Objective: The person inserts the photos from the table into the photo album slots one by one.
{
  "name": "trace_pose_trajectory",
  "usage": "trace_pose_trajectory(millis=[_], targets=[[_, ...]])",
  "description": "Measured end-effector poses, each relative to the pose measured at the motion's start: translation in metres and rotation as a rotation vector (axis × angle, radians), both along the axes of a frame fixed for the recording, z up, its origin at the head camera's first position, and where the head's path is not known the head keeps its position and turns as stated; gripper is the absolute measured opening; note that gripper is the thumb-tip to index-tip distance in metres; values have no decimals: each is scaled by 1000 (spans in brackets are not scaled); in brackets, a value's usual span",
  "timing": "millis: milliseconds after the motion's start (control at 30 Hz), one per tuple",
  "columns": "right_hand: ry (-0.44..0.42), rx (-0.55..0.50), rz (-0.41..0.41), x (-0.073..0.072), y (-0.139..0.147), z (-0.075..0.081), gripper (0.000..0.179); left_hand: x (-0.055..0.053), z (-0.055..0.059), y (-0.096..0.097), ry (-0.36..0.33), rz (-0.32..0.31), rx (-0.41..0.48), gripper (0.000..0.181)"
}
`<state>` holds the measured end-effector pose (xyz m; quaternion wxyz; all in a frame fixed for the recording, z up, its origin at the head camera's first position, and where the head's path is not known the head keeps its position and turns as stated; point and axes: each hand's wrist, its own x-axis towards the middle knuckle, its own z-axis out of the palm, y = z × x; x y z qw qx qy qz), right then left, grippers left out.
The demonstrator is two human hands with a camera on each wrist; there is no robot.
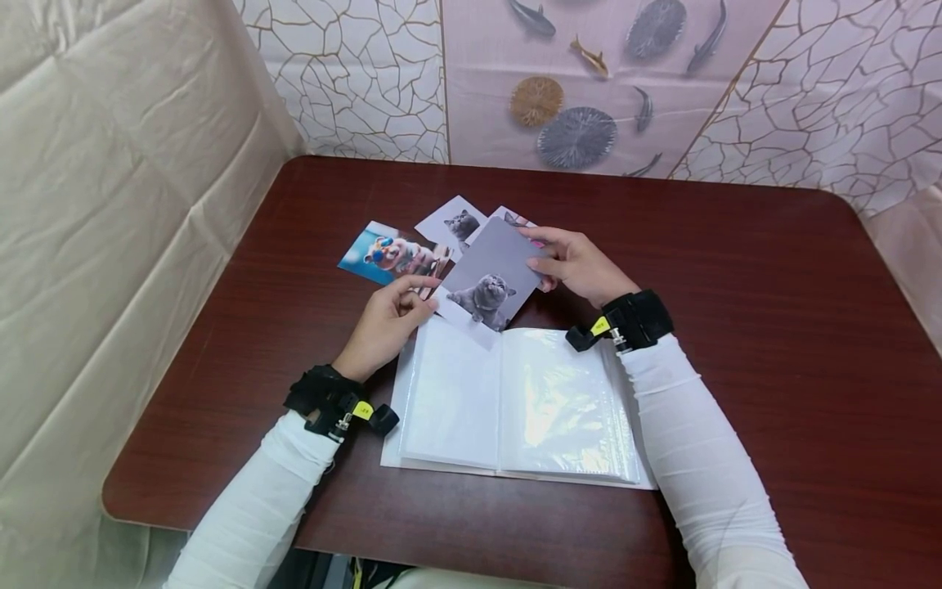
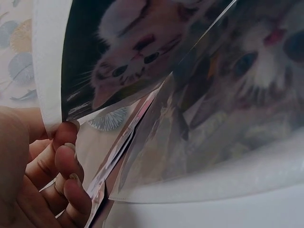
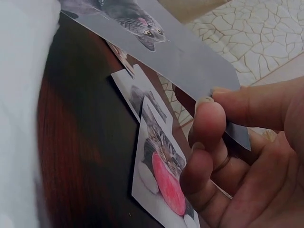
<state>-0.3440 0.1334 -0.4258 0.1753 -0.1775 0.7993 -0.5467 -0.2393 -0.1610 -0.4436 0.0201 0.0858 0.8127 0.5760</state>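
Observation:
A photo album (image 1: pixel 456 393) lies open, with clear plastic sleeves over its white pages. At its top left, my left hand (image 1: pixel 390 323) pinches the corner of an album page (image 2: pixel 50 71); the left wrist view shows a kitten picture (image 2: pixel 137 61) in that page's sleeve. My right hand (image 1: pixel 581 266) holds a grey cat photo (image 1: pixel 489 278) by its right edge between thumb and fingers, tilted above the album's top edge. Part of the photo overlaps the raised page in the head view.
Behind the album lie several loose photos: a colourful one with blue glasses (image 1: pixel 393 254), a white one with a grey cat (image 1: pixel 452 221), and a cat with a pink-red object (image 3: pixel 161 166). All are on the dark brown table (image 1: pixel 736 327). A patterned cloth (image 1: pixel 353 74) hangs behind.

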Motion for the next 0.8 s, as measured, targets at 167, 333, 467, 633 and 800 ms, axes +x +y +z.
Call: trace_pose_trajectory(millis=[167,333,467,633,800], targets=[[-5,3,8,-1,-2,0,54,9,16,4,-6,-4,0,33],[-1,15,10,-1,-3,0,54,8,15,4,-4,0,-4,32],[3,13,16,-1,-3,-2,54,8,15,4,-5,0,-6,31],[2,17,17,-1,-3,-3,53,9,15,4,-11,4,-5,31],[11,16,22,-1,-2,-4,53,8,14,4,-10,3,-1,30]])
